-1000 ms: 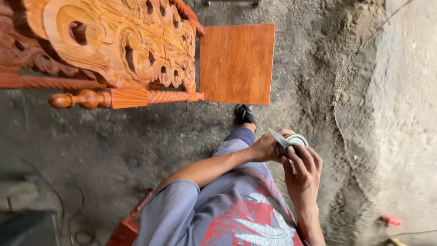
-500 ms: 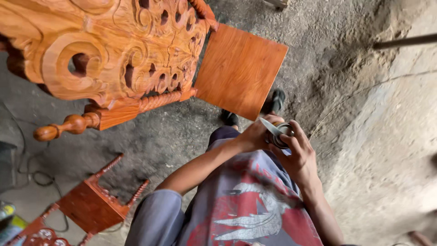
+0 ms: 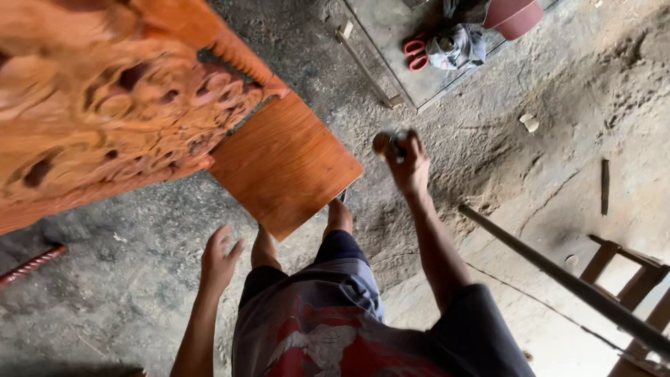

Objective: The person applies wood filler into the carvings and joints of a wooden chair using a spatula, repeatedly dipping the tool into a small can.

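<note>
My right hand is stretched forward over the concrete floor, its fingers closed around a small roll-like object that is blurred. My left hand hangs open and empty beside my left leg, just below the corner of a flat orange wooden panel. That panel joins a large carved wooden furniture piece filling the upper left. My legs in dark shorts are in the lower middle.
A grey slab at the top holds red-handled scissors, a bundled cloth and a dark red bowl. A dark rod slants across the right. A wooden stool frame stands lower right.
My hands were together in front of me on the small object; now my left hand has dropped away open and my right hand reaches forward with it. The view has swung right.
</note>
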